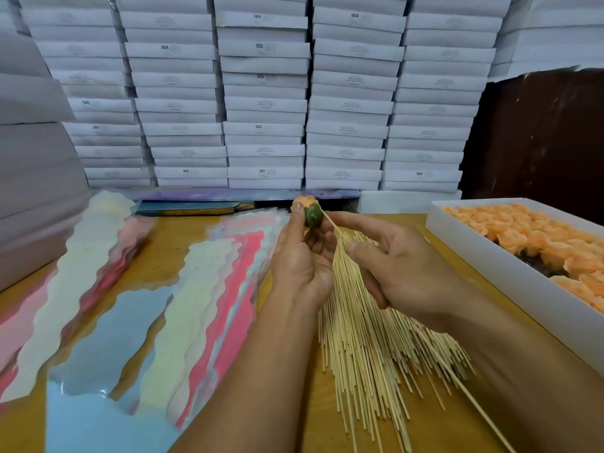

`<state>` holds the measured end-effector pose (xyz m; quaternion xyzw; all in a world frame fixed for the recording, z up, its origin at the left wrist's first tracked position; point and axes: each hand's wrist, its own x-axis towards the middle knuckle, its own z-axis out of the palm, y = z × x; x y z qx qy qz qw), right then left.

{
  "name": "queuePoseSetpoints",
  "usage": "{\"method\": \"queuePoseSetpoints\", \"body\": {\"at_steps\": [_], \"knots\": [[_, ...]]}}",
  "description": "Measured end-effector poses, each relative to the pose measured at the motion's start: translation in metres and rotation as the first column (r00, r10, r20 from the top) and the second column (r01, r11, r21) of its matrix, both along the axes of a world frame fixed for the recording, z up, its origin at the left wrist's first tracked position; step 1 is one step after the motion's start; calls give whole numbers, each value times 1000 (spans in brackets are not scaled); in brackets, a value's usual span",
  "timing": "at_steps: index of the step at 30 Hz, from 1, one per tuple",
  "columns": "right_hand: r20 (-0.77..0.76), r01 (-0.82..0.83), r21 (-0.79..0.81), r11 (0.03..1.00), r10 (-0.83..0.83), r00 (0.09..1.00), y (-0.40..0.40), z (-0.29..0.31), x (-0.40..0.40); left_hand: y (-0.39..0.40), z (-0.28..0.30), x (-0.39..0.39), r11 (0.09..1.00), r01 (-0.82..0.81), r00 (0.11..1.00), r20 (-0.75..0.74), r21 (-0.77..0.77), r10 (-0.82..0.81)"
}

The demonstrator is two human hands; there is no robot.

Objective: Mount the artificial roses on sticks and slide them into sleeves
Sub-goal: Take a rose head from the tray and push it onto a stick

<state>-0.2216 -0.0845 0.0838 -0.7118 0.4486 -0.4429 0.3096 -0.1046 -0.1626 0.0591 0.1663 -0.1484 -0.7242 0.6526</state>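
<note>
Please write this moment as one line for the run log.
step: mounting | left hand: holds rose | right hand: holds stick at rose base | sleeves: untouched

"SGS" on stacked white boxes [263,106]

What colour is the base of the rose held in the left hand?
Green, beneath peach-orange petals: the rose in the left hand, clearest in the head view.

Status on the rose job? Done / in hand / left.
Done: no sleeved rose visible. In hand: left hand grips one rose while right hand pushes a stick into its green base. Left: tray of roses, stick pile, sleeves lying flat.
</note>
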Motion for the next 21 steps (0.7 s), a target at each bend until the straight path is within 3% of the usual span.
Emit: {"method": "queuePoseSetpoints", "body": {"at_steps": [7,21], "knots": [[-124,4,-51,999,-10,992,4,-2,5,-2,0,1,999,-31,999,-27,-26,31],[-116,33,-106,994,-45,992,4,0,5,0,-1,0,998,-49,996,-78,-48,45]]}}
